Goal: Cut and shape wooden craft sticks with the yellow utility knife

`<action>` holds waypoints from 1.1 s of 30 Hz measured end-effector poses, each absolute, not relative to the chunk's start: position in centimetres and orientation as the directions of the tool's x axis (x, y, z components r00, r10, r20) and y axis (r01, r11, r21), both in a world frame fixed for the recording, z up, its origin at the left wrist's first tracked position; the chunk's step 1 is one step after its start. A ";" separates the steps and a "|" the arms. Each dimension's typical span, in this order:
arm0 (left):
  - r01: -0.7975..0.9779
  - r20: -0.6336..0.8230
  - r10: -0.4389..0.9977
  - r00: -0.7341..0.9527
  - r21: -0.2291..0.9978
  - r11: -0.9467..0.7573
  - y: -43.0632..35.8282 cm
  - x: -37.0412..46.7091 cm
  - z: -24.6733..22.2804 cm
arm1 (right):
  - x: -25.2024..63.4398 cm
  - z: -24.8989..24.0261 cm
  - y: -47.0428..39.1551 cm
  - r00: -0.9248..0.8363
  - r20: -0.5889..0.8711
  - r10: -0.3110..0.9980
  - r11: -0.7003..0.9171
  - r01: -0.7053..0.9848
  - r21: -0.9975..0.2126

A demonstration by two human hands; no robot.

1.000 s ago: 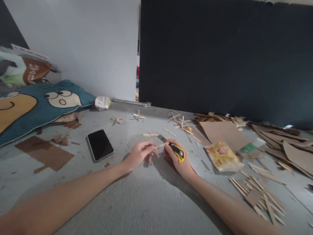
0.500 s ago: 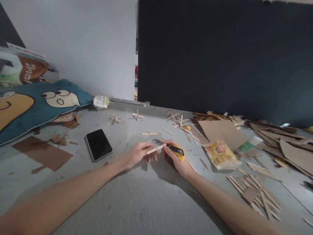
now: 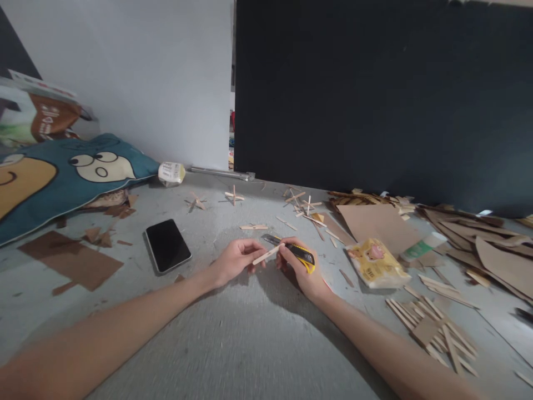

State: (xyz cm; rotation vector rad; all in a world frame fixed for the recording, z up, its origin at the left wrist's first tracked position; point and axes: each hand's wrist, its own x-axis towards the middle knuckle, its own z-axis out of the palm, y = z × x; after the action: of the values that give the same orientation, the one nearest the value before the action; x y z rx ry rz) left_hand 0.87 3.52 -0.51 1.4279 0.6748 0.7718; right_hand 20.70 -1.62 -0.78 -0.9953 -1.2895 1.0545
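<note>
While the left hand (image 3: 235, 261) pinches one wooden stick (image 3: 266, 255) by its near end, the right hand (image 3: 302, 266) grips a yellow utility knife (image 3: 293, 251), blade at the stick; no cut shows yet. Finished stick crosses (image 3: 234, 195) lie beyond both hands.

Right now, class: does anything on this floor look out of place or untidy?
Yes. Torn cardboard scraps and wooden sticks lie scattered at right. A phone lies among the litter, near the left hand. The right hand holds a yellow utility knife.
</note>
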 end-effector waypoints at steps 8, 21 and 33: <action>-0.038 0.040 0.808 0.587 0.999 -0.022 3.3 1.1 -0.4 | 20.6 -0.9 -1.5 0.016 0.228 0.974 0.228 -0.032 -0.973; -0.011 0.050 0.799 0.599 0.998 -0.054 3.3 1.1 -0.5 | 20.7 -1.3 -1.4 0.009 0.236 0.972 0.236 -0.015 -0.972; 0.008 0.050 0.788 0.613 0.998 -0.069 3.0 1.1 -0.5 | 20.7 -1.2 -1.6 0.008 0.247 0.969 0.247 0.015 -0.969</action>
State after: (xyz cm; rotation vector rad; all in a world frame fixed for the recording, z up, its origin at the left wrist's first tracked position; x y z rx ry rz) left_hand 1.13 2.96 -0.52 1.5177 0.6984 0.7363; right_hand 20.70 -1.59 -1.20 -1.0379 -1.3201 1.0093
